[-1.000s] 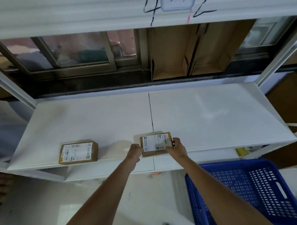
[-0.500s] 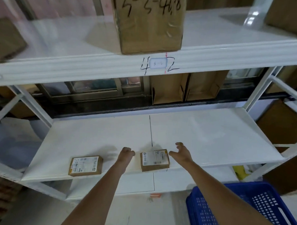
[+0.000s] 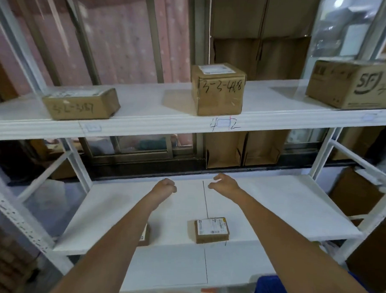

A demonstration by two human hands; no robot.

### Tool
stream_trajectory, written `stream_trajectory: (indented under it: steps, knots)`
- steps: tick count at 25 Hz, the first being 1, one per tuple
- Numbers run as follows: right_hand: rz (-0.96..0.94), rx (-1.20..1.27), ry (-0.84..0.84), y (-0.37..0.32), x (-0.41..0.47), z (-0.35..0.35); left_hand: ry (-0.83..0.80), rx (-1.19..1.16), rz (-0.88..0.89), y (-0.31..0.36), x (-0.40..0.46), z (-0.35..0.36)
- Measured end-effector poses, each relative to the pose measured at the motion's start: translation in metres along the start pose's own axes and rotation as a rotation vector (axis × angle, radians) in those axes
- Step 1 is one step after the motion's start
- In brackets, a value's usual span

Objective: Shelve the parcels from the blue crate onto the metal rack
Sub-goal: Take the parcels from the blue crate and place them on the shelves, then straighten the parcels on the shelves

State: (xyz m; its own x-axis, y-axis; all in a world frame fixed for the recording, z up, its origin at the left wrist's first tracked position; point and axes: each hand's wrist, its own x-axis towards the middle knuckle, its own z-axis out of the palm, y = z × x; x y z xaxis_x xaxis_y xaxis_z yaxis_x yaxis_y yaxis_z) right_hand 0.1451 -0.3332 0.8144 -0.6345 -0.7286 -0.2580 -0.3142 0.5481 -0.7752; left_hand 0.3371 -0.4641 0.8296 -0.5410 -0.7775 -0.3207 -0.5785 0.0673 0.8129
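Observation:
A small brown parcel with a white label lies on the lower shelf of the white metal rack, near its front edge. A second small parcel lies to its left, mostly hidden behind my left forearm. My left hand hovers above the shelf with fingers curled, holding nothing. My right hand hovers beside it, fingers loosely bent and empty. Both hands are beyond and above the parcel, apart from it. A corner of the blue crate shows at the bottom right.
The upper shelf carries a flat box at left, a cube-shaped box marked 3-3-44.8 in the middle and a large box at right. Folded cardboard leans behind the rack. White uprights frame the shelves.
Both hands let go of the labelled parcel and rose away from it. The camera tilted up, so the upper shelf and its boxes came into view.

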Motion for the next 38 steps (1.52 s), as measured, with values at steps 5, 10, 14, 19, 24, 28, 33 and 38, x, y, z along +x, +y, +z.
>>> stream_trajectory:
  steps: [5,10,14,19,24,28,33,38]
  knots:
    - [-0.075,-0.05,0.033,-0.074,-0.077,0.045,0.018,0.124,0.104,-0.021,-0.059,-0.103]
    - [-0.145,-0.032,0.075,-0.148,-0.146,0.084,0.038,0.173,0.148,-0.036,-0.115,-0.205]
    - [-0.157,-0.055,-0.01,-0.232,-0.185,0.09,0.024,0.154,0.197,-0.007,-0.157,-0.278]
    - [-0.304,-0.085,0.058,-0.352,-0.224,0.046,0.147,0.131,0.405,0.068,-0.212,-0.369]
    - [-0.585,-0.03,0.274,-0.446,-0.259,-0.007,0.371,0.081,0.668,0.157,-0.238,-0.439]
    - [-0.801,-0.008,0.519,-0.512,-0.27,-0.052,0.641,0.075,0.853,0.222,-0.236,-0.478]
    - [-1.004,-0.007,0.751,-0.576,-0.25,-0.091,0.973,0.082,0.976,0.274,-0.224,-0.525]
    - [-1.093,0.051,0.757,-0.62,-0.199,-0.103,1.067,0.035,0.924,0.305,-0.187,-0.558]
